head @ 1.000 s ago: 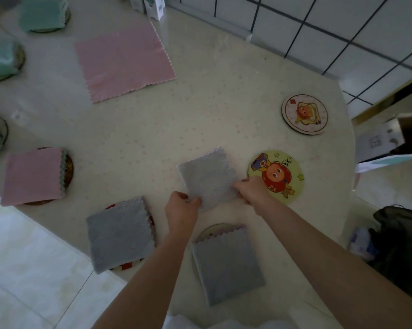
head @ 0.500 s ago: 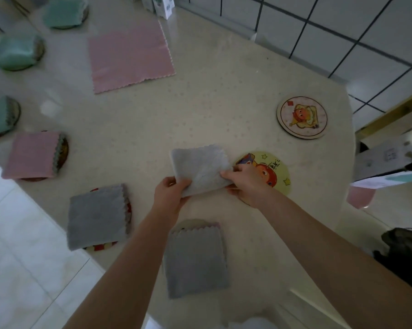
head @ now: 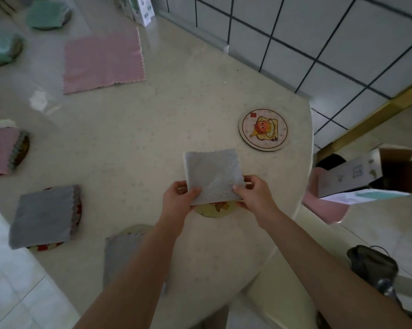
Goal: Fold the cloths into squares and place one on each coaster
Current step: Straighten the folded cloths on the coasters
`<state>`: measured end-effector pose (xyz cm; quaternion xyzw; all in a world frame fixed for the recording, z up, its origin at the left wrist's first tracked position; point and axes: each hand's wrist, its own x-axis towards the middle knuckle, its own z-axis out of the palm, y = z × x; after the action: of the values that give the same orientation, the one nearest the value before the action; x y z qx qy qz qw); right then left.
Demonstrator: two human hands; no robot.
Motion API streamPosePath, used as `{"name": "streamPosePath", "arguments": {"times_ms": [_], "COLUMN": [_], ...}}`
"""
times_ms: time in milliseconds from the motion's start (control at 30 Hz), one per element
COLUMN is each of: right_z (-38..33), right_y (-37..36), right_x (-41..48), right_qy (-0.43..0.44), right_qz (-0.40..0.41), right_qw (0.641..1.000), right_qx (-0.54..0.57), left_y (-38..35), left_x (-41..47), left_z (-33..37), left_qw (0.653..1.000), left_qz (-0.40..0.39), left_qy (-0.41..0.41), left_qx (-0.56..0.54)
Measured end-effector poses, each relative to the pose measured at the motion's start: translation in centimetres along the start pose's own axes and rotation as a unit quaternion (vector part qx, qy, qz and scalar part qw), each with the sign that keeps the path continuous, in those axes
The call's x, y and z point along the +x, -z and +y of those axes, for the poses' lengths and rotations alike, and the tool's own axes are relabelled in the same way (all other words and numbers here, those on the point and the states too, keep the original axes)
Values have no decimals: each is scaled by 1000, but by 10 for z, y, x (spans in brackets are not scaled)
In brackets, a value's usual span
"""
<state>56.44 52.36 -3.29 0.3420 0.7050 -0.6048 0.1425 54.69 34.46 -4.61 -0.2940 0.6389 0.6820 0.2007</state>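
While the left hand (head: 176,200) and right hand (head: 254,195) pinch its near corners with curled fingers, the grey cloth (head: 214,176), a soft, nubbly folded square with a zigzag far edge, hides most of a round yellow coaster (head: 214,210) on the glossy speckled counter (head: 152,138). A bare printed coaster (head: 264,129) lies beyond.

Folded grey cloth (head: 214,176) held over the yellow coaster (head: 214,208); 1 pink cloth (head: 103,62) lies unfolded
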Motion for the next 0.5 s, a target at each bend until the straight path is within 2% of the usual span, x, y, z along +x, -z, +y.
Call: {"name": "streamPosePath", "arguments": {"times_ms": [267,500], "right_z": [27,36], "right_y": [-1,-7], "right_x": [15,7], "right_qy": [-35,-45], "right_qz": [23,24], "right_qw": [996,996], "right_qx": [-73,-77], "left_y": [8,21], "left_x": [2,10], "left_z": [-22,-23], "left_qw": [992,979], "left_qz": [74,87], "left_qy": [19,-13], "left_qx": [97,185]}}
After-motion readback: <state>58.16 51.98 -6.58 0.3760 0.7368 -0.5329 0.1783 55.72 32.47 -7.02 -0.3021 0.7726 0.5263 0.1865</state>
